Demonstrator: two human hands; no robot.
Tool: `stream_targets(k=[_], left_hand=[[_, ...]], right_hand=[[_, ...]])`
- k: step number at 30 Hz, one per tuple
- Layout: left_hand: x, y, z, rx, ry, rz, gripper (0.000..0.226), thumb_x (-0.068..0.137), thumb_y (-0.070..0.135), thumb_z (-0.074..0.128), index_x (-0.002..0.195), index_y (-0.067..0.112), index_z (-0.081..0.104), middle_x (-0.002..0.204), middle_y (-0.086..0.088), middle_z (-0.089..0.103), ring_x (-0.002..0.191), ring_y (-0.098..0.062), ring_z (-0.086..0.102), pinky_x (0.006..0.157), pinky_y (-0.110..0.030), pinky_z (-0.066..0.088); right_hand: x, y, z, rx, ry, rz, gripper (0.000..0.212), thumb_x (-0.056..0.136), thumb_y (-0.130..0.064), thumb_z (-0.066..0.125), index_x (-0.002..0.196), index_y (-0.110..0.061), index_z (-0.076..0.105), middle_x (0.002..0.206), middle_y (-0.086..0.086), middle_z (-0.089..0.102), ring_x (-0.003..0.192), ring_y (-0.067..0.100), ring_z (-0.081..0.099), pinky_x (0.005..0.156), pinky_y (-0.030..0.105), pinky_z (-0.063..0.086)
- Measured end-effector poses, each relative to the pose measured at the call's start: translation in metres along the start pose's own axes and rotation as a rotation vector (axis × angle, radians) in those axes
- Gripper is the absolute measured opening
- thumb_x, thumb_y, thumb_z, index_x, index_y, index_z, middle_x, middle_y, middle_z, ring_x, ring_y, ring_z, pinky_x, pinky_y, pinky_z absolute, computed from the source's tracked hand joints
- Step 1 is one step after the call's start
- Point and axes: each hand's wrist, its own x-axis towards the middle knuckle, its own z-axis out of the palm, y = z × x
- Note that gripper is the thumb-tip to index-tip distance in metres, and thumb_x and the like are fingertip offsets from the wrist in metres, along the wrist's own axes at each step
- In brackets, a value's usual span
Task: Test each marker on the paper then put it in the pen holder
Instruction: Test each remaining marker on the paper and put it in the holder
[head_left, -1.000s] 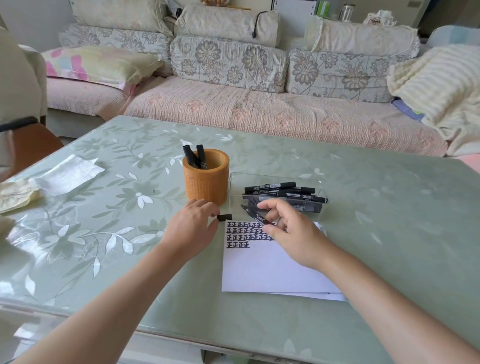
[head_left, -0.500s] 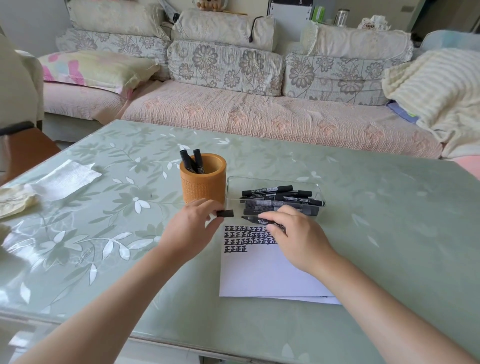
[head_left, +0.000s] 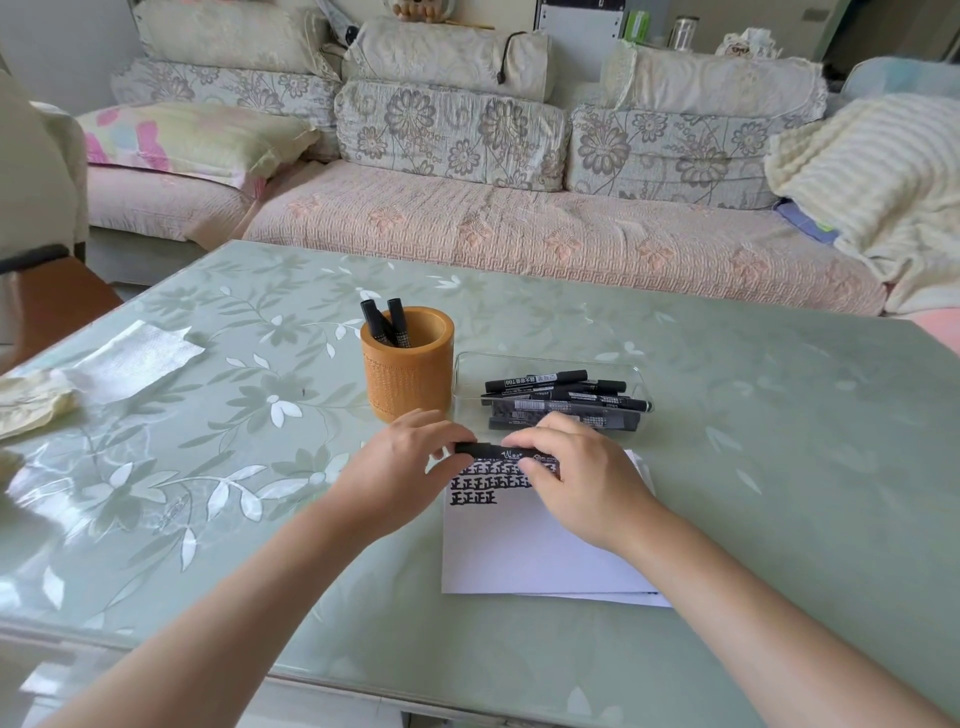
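A black marker (head_left: 501, 452) lies level between both hands, just above the top of the white paper (head_left: 524, 545), which carries rows of black marks. My left hand (head_left: 402, 467) pinches the marker's cap end. My right hand (head_left: 582, 478) grips the barrel. An orange pen holder (head_left: 408, 376) stands just beyond my left hand with two black markers (head_left: 387, 322) in it. Behind my right hand a clear plastic tray (head_left: 545, 361) holds several more black markers (head_left: 563, 397).
A white tissue (head_left: 132, 358) and a crumpled yellowish cloth (head_left: 31, 402) lie at the table's left side. A sofa with cushions runs along the far edge of the green floral table (head_left: 779, 441). A chair (head_left: 47, 296) stands at the left.
My left hand brought the loose cap rightward onto the marker's tip. The marker has turned from slanting on the paper to level between the two hands.
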Motion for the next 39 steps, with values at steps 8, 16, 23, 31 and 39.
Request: stream_targets(k=[8,16,23,31,39], left_hand=[[0.002,0.006,-0.005,0.0,0.027,0.098,0.022,0.092,0.03,0.054,0.097,0.018,0.072,0.079,0.01,0.053,0.078,-0.009,0.049,0.067,-0.021,0.039],[0.001,0.0,-0.018,0.036,0.025,0.134,0.028,0.095,0.038,0.049,0.097,0.02,0.071,0.081,0.008,0.054,0.08,-0.011,0.048,0.07,-0.027,0.044],[0.02,-0.01,-0.044,0.022,0.227,0.02,0.023,0.09,0.03,0.066,0.112,0.023,0.068,0.105,0.007,0.06,0.102,-0.014,0.052,0.088,-0.024,0.042],[0.047,-0.038,-0.061,0.032,0.522,-0.288,0.037,0.092,0.011,0.055,0.129,0.016,0.056,0.124,-0.007,0.052,0.109,-0.026,0.043,0.098,-0.032,0.032],[0.064,-0.065,-0.062,-0.086,0.294,-0.352,0.034,0.096,0.018,0.05,0.129,0.023,0.054,0.12,0.001,0.059,0.109,-0.021,0.049,0.088,-0.026,0.034]], right_hand=[[0.004,-0.006,-0.003,-0.005,0.027,0.002,0.015,0.088,-0.033,0.068,0.102,-0.029,0.07,0.098,-0.016,0.067,0.09,0.003,0.058,0.068,0.009,0.036],[0.011,-0.022,-0.006,-0.08,-0.147,-0.003,0.021,0.1,-0.04,0.046,0.11,-0.031,0.062,0.098,-0.012,0.066,0.093,0.016,0.058,0.072,0.031,0.038],[0.037,-0.039,0.0,0.024,-0.103,0.04,0.022,0.102,-0.031,0.043,0.118,-0.025,0.058,0.109,-0.008,0.054,0.101,0.02,0.057,0.089,0.04,0.046],[0.087,-0.057,-0.023,0.33,0.263,0.119,0.005,0.092,-0.022,0.062,0.09,-0.023,0.066,0.079,-0.006,0.067,0.076,0.014,0.063,0.073,0.033,0.05],[0.15,-0.081,-0.015,0.416,0.262,0.101,0.004,0.088,-0.022,0.069,0.089,-0.025,0.069,0.087,-0.006,0.073,0.071,0.012,0.067,0.077,0.039,0.058]])
